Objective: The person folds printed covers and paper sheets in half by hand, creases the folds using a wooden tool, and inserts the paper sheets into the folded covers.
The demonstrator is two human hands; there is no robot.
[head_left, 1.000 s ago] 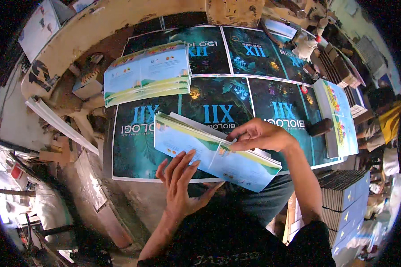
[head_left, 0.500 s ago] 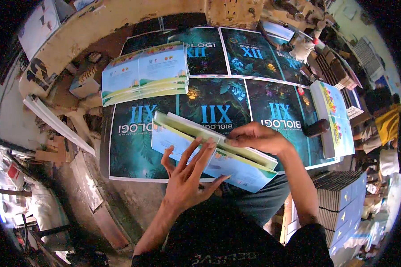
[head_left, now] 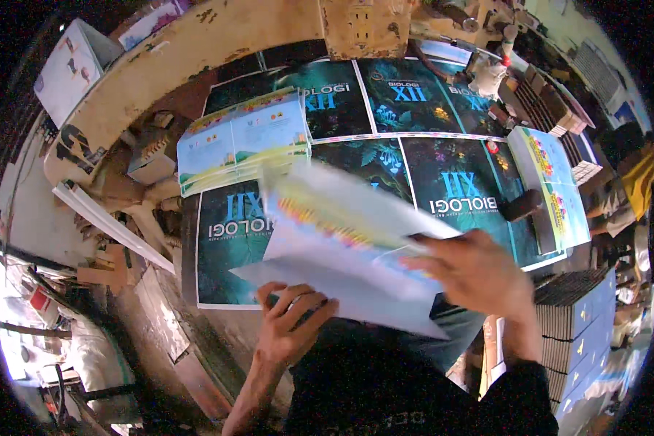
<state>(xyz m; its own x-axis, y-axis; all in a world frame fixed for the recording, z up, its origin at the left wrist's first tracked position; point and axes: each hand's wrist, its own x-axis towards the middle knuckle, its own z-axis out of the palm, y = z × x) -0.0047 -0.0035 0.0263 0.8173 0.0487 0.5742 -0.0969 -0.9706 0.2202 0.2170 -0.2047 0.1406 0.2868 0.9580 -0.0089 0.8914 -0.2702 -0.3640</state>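
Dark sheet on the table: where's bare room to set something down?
Two open patches on the dark sheet: far middle, between the left stack and right stack; near-left corner, bordered by the left stack and the blurred papers. Crowded: centre and near right, under those papers and the right hand; right edge, under the right stack.

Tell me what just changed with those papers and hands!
The thin rectangular blue and green paper sheets spread open, showing white faces. The bare right hand moved right and toward the body. The bare left hand came off their top and curled by the near edge. The flat dark teal printed sheet and the light blue paper stack on the left stayed put.
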